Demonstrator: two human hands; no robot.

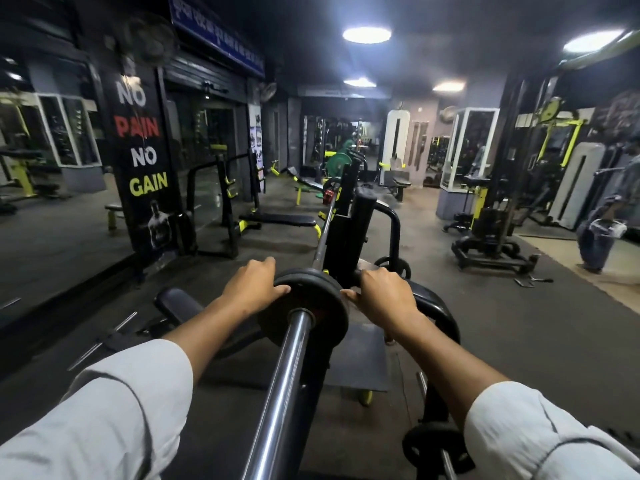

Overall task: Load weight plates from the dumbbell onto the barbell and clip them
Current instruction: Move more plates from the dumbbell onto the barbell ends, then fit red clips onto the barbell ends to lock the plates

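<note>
A black weight plate (304, 299) sits on the chrome sleeve of the barbell (284, 375), which runs from the bottom centre away from me across a black rack (346, 230). My left hand (254, 289) grips the plate's left rim and my right hand (382, 294) grips its right rim. A red clip and a dark plate (329, 195) show at the bar's far end. At the bottom right lies a dumbbell (440, 448) with a black plate on its handle.
A black bench pad (180, 303) lies low on the left. Other benches and racks (277, 220) stand ahead left, a cable machine (491, 244) at the right. A person (609, 216) stands at the far right. A mirror wall with a poster (142, 140) lines the left.
</note>
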